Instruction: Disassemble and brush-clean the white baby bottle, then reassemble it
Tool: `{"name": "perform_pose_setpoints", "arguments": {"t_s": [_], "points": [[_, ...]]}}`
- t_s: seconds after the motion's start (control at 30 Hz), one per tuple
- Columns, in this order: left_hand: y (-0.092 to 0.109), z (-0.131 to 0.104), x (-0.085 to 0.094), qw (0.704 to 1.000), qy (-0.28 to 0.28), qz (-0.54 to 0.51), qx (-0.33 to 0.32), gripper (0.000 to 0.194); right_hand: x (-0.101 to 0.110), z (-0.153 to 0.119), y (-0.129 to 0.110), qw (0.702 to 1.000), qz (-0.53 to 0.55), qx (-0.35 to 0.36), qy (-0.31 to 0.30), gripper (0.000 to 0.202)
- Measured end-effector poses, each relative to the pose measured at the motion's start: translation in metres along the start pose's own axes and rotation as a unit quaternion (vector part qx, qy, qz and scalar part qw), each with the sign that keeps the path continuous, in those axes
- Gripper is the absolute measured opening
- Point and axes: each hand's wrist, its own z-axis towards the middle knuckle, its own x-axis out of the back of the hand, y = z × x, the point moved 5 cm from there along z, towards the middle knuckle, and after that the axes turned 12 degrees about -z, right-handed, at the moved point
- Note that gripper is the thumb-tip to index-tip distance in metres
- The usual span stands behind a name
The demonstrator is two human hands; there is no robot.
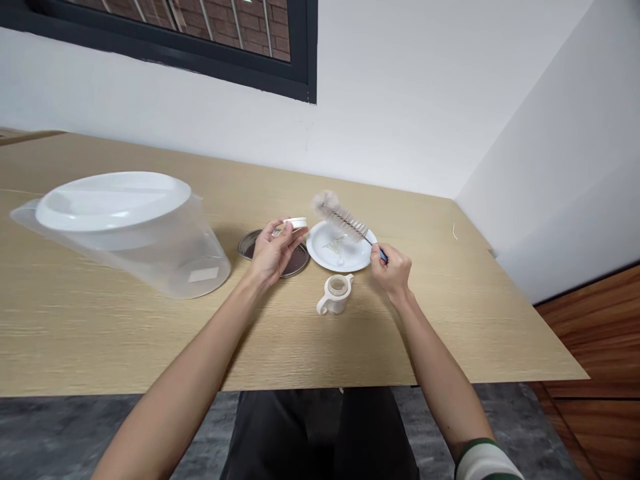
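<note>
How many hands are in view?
2: the left hand, over the dark round tray, holding a white round piece; the right hand, right of the plate, gripping the brush.

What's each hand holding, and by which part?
The right hand holds a pale fluffy brush by its blue handle; the left hand holds a round white cap by its edge.

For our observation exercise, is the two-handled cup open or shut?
Open: the two-handled cup stands upright, its round mouth uncovered.
</note>
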Motion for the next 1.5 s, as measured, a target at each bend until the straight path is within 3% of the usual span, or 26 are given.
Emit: {"name": "perform_pose_setpoints", "arguments": {"t_s": [0.17,0.37,0.6,1.13,1.33,1.5], "points": [[-0.002,0.001,0.002,1.000,-0.008,0.001,0.006,0.048,-0.002,0.000,-0.005,0.999,-0.014,0.032,-0.017,0.034],[-0.002,-0.001,0.000,1.000,0.006,-0.009,0.014,0.051,-0.001,0.000,0.001,1.000,-0.011,0.008,0.005,0.035],[-0.003,-0.001,0.001,1.000,-0.001,-0.005,0.020,0.046,-0.003,-0.002,-0.009,0.998,-0.006,0.060,-0.028,0.034],[-0.003,-0.002,-0.003,1.000,-0.001,0.005,0.023,0.058,-0.004,-0.002,-0.002,0.999,-0.011,0.032,-0.005,0.032],[-0.005,-0.005,-0.005,0.997,-0.024,0.072,0.011,0.060,-0.004,-0.002,-0.002,0.999,-0.014,0.029,-0.006,0.032],[-0.011,-0.009,-0.012,0.977,-0.095,0.193,-0.007,0.058,-0.004,-0.002,-0.005,0.999,-0.011,0.044,0.001,0.030]]}}
